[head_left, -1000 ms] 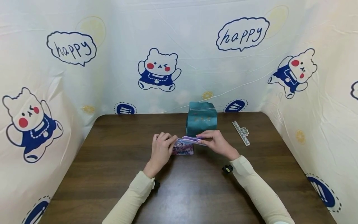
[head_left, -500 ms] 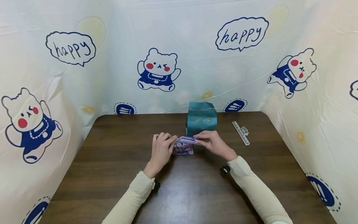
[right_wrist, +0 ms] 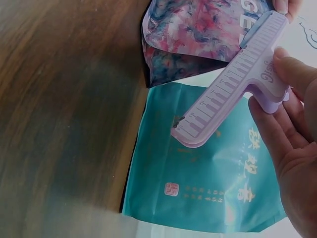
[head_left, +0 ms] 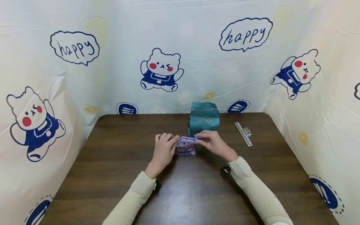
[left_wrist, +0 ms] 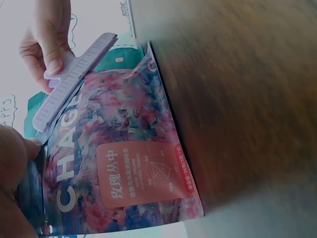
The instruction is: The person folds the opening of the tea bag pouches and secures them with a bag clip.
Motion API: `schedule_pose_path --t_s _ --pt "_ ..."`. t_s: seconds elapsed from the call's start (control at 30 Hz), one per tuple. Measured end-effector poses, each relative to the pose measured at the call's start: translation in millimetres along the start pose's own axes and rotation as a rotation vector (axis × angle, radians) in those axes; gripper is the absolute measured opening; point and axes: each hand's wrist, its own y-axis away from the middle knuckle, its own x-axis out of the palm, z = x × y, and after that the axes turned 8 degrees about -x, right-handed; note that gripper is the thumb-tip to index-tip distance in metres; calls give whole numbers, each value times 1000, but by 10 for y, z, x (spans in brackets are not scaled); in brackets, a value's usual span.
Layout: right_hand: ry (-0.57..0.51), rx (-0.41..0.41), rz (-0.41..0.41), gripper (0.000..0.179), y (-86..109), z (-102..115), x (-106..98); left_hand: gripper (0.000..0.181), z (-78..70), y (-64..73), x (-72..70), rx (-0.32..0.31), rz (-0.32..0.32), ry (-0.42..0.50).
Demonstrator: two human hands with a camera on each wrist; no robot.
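A pink-and-blue tea pouch (left_wrist: 129,119) stands upright on the table, with white lettering and a pink label on its front. My left hand (head_left: 164,148) pinches its folded top at one end. With thumb and fingers, my right hand (head_left: 215,144) squeezes the handles of a lilac bag clip (right_wrist: 223,89) printed with piano keys. The clip's long bar lies along the pouch's top edge, its far end close to my left fingertips. One end of the bar sticks out past the pouch in the right wrist view.
Just behind stands a teal tea pouch (head_left: 203,120), overlapped by my right hand in the head view. A white piano-key clip (head_left: 243,134) lies on the brown table (head_left: 121,168) to the right. A printed cloth (head_left: 112,62) rises around the table.
My right hand has shifted slightly left, bringing the lilac clip farther along the pouch top. The clip's two bars look closer together. My left hand keeps its hold.
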Motion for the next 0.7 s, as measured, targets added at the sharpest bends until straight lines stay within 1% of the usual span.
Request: schedule_pose_path --t_s 0.13,0.27,0.37,0.47,0.57,0.7 --pt "7 6 -5 24 2 17 4 16 -7 0 0 8 -25 -9" --pt "-22 16 -5 24 17 26 20 12 -7 7 23 18 -67 0" --pt "-21 23 -7 25 27 25 27 9 0 9 34 26 -83 14" --pt "10 23 -1 26 23 26 24 8 15 5 26 33 -75 14" --pt "36 10 10 26 5 24 17 10 36 -3 6 36 -54 6" --pt "43 -5 14 25 0 26 7 10 57 -4 -10 32 -44 8"
